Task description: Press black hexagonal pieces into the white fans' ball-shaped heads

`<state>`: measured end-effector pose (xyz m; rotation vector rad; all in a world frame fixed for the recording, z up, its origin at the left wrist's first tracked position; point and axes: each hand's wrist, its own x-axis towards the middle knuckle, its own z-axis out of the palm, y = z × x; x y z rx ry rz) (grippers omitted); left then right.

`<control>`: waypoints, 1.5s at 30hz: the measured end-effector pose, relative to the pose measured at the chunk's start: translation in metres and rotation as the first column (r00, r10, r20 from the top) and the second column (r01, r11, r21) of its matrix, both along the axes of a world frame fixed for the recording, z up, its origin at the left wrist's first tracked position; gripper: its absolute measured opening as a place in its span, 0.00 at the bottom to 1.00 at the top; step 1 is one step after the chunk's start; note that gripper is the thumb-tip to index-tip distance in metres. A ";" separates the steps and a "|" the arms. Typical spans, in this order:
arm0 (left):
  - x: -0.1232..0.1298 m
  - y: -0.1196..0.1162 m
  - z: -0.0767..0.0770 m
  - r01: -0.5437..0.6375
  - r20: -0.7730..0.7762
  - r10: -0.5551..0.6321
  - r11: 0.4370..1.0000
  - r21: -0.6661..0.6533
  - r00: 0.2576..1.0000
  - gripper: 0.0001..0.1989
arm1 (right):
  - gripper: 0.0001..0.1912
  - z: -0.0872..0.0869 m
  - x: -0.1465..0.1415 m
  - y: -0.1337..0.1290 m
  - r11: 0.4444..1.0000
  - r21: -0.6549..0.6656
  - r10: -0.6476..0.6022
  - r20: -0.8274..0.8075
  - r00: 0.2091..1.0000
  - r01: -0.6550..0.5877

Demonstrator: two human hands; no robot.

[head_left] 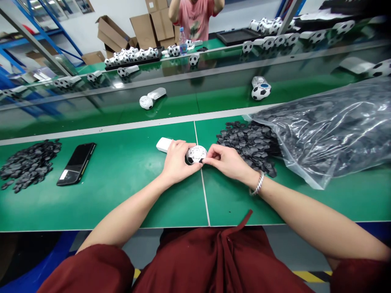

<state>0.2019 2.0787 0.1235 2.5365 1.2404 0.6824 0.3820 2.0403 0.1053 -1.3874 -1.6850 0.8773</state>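
Observation:
A white handheld fan (197, 154) with a round, football-patterned head and a grille lies in front of me, its handle (164, 144) pointing left. My left hand (179, 162) is closed around it, fingers over the neck and thumb along the near side of the head. Thumb and forefinger of my right hand (227, 161) are pinched together at the head's right edge, beside a black patch. Whatever lies between those fingertips is hidden. Just beyond my right hand is a heap of small black plastic pieces (247, 142).
A clear plastic bag (332, 126) of black pieces lies at right. A phone (77, 164) and another black heap (30, 162) lie at left. Beyond, a conveyor belt (195, 103) carries more football fans (261, 88). Across it stands a person in a pink shirt (195, 18).

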 end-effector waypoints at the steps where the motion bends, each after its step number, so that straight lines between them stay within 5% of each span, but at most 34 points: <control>1: 0.000 0.000 -0.001 0.003 0.005 -0.003 1.000 0.003 1.000 0.25 | 0.08 0.000 0.000 0.001 1.000 0.001 -0.004 0.006 1.000 0.004; 6: 0.001 -0.002 -0.001 0.023 -0.024 -0.023 1.000 0.000 0.999 0.27 | 0.11 0.008 0.019 0.010 0.999 -0.018 0.034 0.042 0.999 -0.033; 11: -0.003 0.002 0.007 0.037 -0.053 -0.041 0.997 -0.071 0.998 0.26 | 0.07 0.016 0.053 0.013 0.980 0.118 -0.193 0.365 0.911 0.160; 15: -0.007 0.002 0.009 0.150 -0.057 -0.169 0.955 -0.255 0.984 0.29 | 0.04 0.013 0.054 0.012 0.991 0.113 -0.120 0.565 0.816 0.067; 21: -0.002 -0.005 0.003 0.140 0.026 -0.138 0.963 -0.232 0.990 0.29 | 0.07 0.008 0.036 0.008 0.986 0.140 -0.050 0.765 0.642 -0.091; 26: -0.007 -0.006 0.012 0.253 0.016 -0.262 0.911 -0.326 0.965 0.28 | 0.11 0.006 0.026 0.003 0.962 0.214 -0.107 0.869 0.484 -0.171; 28: -0.008 -0.006 0.013 0.271 0.032 -0.276 0.904 -0.331 0.961 0.27 | 0.12 0.005 0.024 0.002 0.956 0.248 -0.131 0.835 0.534 -0.154; 30: -0.007 -0.007 0.011 0.267 0.061 -0.261 0.911 -0.315 0.963 0.25 | 0.12 0.006 0.023 0.001 0.958 0.253 -0.091 0.714 0.694 -0.134; 32: -0.006 -0.007 0.007 0.259 0.088 -0.244 0.917 -0.304 0.966 0.25 | 0.10 0.008 0.020 -0.001 0.973 0.194 0.018 0.475 0.880 -0.125; 34: -0.005 -0.007 0.004 0.259 0.107 -0.237 0.918 -0.302 0.966 0.24 | 0.07 0.010 0.016 -0.004 0.982 0.119 0.117 0.211 0.970 -0.144; 37: -0.005 -0.006 0.000 0.270 0.131 -0.241 0.916 -0.296 0.962 0.24 | 0.05 0.011 0.009 -0.007 0.979 0.084 0.186 0.023 0.982 -0.187; 45: -0.004 -0.005 0.001 0.267 0.161 -0.225 0.911 -0.315 0.961 0.23 | 0.03 0.004 0.001 -0.007 0.978 0.089 0.195 -0.033 0.980 -0.191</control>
